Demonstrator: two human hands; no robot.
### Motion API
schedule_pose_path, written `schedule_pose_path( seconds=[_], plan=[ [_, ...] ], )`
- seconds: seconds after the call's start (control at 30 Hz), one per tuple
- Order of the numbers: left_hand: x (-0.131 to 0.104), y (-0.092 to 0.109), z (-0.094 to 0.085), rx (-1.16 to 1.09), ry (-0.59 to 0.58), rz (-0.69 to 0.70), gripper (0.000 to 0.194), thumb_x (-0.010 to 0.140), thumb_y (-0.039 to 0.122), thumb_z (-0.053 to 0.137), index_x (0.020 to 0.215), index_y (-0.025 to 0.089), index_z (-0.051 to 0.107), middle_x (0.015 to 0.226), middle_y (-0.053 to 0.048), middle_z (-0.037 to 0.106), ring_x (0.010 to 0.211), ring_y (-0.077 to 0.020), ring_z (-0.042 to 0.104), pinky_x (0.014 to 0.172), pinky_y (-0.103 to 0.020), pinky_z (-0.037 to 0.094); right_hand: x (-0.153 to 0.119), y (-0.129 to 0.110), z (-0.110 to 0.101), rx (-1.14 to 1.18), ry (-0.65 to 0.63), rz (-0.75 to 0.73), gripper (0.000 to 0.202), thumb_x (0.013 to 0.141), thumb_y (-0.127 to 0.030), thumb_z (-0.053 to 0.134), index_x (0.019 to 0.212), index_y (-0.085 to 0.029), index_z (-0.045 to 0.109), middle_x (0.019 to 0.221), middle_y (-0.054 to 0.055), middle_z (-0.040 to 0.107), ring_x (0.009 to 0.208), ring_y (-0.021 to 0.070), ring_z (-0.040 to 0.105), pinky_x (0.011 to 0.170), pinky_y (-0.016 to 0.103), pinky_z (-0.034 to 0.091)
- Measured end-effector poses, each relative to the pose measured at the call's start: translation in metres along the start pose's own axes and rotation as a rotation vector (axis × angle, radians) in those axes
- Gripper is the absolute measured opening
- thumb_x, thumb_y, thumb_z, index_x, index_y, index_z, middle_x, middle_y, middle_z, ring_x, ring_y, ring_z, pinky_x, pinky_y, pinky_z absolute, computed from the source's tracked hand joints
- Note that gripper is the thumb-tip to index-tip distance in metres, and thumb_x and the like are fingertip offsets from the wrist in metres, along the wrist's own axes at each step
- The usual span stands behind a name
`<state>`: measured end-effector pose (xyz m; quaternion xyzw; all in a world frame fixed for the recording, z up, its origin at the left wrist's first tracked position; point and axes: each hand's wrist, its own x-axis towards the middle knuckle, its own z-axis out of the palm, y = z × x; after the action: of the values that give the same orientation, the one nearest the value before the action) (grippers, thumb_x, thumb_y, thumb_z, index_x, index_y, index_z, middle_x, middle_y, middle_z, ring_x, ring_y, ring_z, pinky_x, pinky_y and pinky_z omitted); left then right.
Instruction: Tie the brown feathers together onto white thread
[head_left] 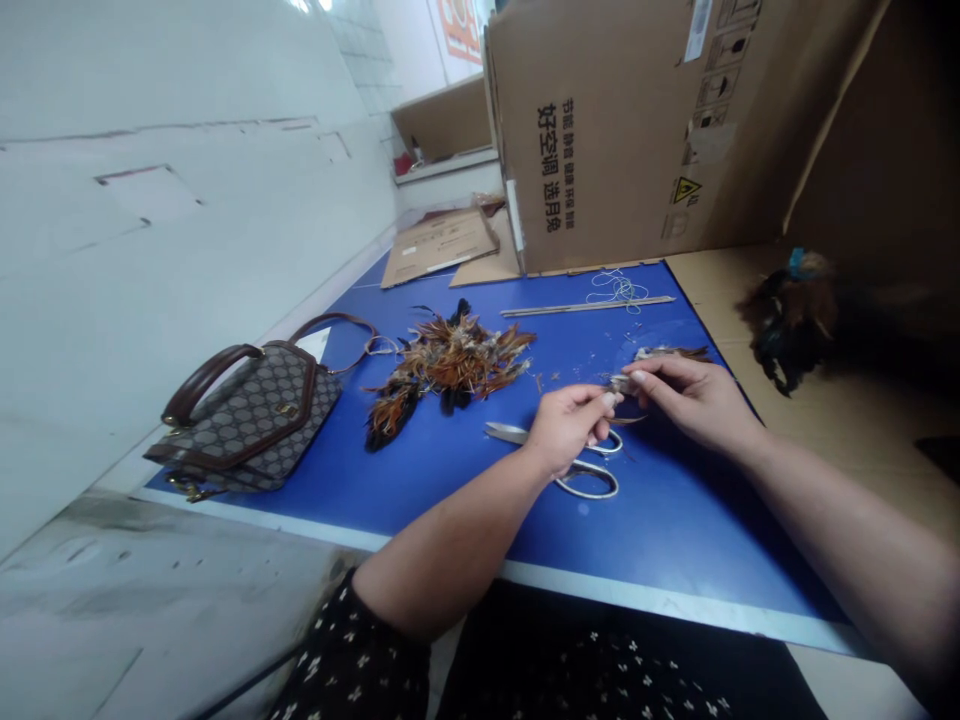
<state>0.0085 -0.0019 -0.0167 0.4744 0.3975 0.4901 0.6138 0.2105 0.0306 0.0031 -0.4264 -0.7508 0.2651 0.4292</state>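
Note:
My left hand and my right hand meet over the blue table, fingertips pinched close together. Between them is a small feather, its pale quill end showing; the fingers cover most of it. Brown feathers lie just beyond my right hand. Metal scissors rest under my left hand, blades to the left and finger loops to the right. A loose pile of brown, orange and black feathers spreads out left of my hands.
A patterned handbag stands at the left. Thin sticks and tangled thread lie at the back. A large cardboard box rises behind. A dark feather bundle with a blue tie sits on cardboard at the right.

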Motion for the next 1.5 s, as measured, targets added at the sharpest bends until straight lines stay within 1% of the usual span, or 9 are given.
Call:
schedule_pose_path(
  seconds=[0.07, 0.2, 0.3, 0.47, 0.6, 0.77, 1.0, 1.3, 1.5],
  plan=[
    [0.001, 0.0, 0.001, -0.014, 0.08, 0.027, 0.037, 0.08, 0.05, 0.078, 0.091, 0.015, 0.074, 0.062, 0.001, 0.06, 0.048, -0.0056, 0.046, 0.046, -0.02, 0.03, 0.002, 0.015, -0.002, -0.15, 0.03, -0.056, 0.029, 0.098, -0.044, 0.06, 0.106, -0.022, 0.077, 0.098, 0.009, 0.077, 0.082, 0.0232, 0.071, 0.083, 0.04, 0.058],
    [0.004, 0.0, 0.0, 0.017, 0.234, 0.085, 0.031, 0.082, 0.046, 0.077, 0.089, 0.016, 0.076, 0.072, -0.001, 0.065, 0.057, -0.007, 0.05, 0.053, -0.021, 0.037, 0.004, 0.035, -0.007, -0.518, -0.069, -0.146, 0.026, 0.098, -0.038, 0.058, 0.1, -0.022, 0.079, 0.102, 0.011, 0.075, 0.097, 0.0265, 0.071, 0.088, 0.039, 0.055],
    [0.006, -0.001, -0.003, 0.111, 0.302, 0.223, 0.023, 0.083, 0.041, 0.078, 0.085, 0.018, 0.079, 0.085, -0.003, 0.07, 0.076, -0.0119, 0.06, 0.074, -0.025, 0.048, 0.003, 0.035, -0.007, -0.726, -0.12, -0.115, 0.026, 0.097, -0.039, 0.06, 0.103, -0.023, 0.079, 0.106, 0.012, 0.074, 0.094, 0.0265, 0.07, 0.078, 0.036, 0.054],
    [0.007, -0.001, -0.006, 0.288, 0.343, 0.407, 0.015, 0.085, 0.034, 0.076, 0.081, 0.02, 0.08, 0.094, -0.007, 0.074, 0.099, -0.0185, 0.067, 0.1, -0.034, 0.047, 0.002, 0.028, -0.002, -0.842, -0.182, -0.073, 0.029, 0.099, -0.035, 0.052, 0.094, -0.022, 0.078, 0.098, 0.012, 0.073, 0.089, 0.0267, 0.069, 0.071, 0.036, 0.05],
    [0.008, -0.002, -0.008, 0.334, 0.361, 0.431, 0.014, 0.088, 0.032, 0.074, 0.083, 0.02, 0.079, 0.109, -0.011, 0.076, 0.111, -0.0209, 0.067, 0.11, -0.04, 0.044, 0.004, 0.03, -0.004, -0.713, -0.102, -0.094, 0.025, 0.098, -0.035, 0.054, 0.094, -0.023, 0.075, 0.103, 0.012, 0.074, 0.095, 0.0269, 0.069, 0.078, 0.037, 0.052],
    [0.009, -0.004, -0.008, 0.315, 0.362, 0.408, 0.017, 0.088, 0.034, 0.073, 0.079, 0.02, 0.076, 0.108, -0.01, 0.075, 0.112, -0.0207, 0.066, 0.108, -0.038, 0.045, 0.006, 0.029, -0.009, -0.352, 0.053, -0.139, 0.019, 0.097, -0.038, 0.058, 0.092, -0.024, 0.069, 0.104, 0.008, 0.076, 0.099, 0.0267, 0.07, 0.097, 0.043, 0.051],
    [0.004, -0.004, -0.003, 0.232, 0.278, 0.275, 0.027, 0.089, 0.044, 0.073, 0.087, 0.017, 0.076, 0.083, -0.002, 0.068, 0.076, -0.0123, 0.059, 0.073, -0.024, 0.048, 0.007, 0.025, -0.002, 0.084, 0.209, 0.114, 0.026, 0.096, -0.05, 0.062, 0.096, -0.025, 0.058, 0.084, 0.004, 0.069, 0.074, 0.0217, 0.066, 0.072, 0.035, 0.053],
    [0.002, -0.008, 0.007, 0.042, 0.092, 0.174, 0.039, 0.085, 0.052, 0.077, 0.096, 0.015, 0.073, 0.088, -0.01, 0.077, 0.08, -0.0165, 0.071, 0.084, -0.033, 0.056, 0.009, 0.045, 0.003, 0.147, 0.24, 0.169, 0.027, 0.096, -0.052, 0.065, 0.095, -0.027, 0.055, 0.07, -0.001, 0.061, 0.062, 0.0182, 0.058, 0.056, 0.03, 0.044],
    [0.006, -0.01, 0.012, -0.147, 0.033, 0.015, 0.039, 0.081, 0.05, 0.083, 0.087, 0.014, 0.067, 0.088, -0.011, 0.078, 0.08, -0.0194, 0.075, 0.089, -0.04, 0.058, 0.01, 0.046, 0.007, 0.277, 0.22, 0.191, 0.029, 0.095, -0.054, 0.066, 0.096, -0.028, 0.054, 0.071, 0.001, 0.068, 0.058, 0.0209, 0.064, 0.057, 0.035, 0.051]
  ],
)
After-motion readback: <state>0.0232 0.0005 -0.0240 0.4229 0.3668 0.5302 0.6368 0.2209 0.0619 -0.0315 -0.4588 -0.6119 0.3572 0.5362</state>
